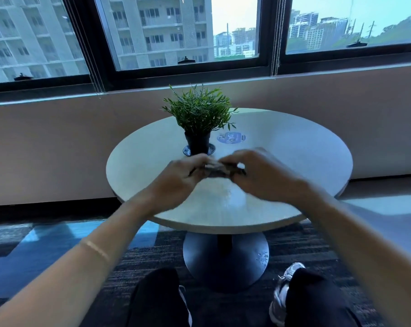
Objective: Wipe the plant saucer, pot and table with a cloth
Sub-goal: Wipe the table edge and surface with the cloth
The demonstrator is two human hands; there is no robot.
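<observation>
A green leafy plant [199, 109] stands in a dark pot [197, 142] on a small blue-patterned saucer [211, 149], at the far left-centre of a round pale table [294, 156]. Just in front of the saucer, above the table's middle, my left hand [178, 178] and my right hand [263, 178] meet. Both are closed on a small dark cloth [219, 171] bunched between them. The hands are blurred and hide most of the cloth.
A round blue sticker [231, 138] lies on the table to the right of the pot. The table stands on a dark pedestal base [225, 260] over carpet. A wall and windowsill run behind it. My knees and a shoe [282, 293] are below.
</observation>
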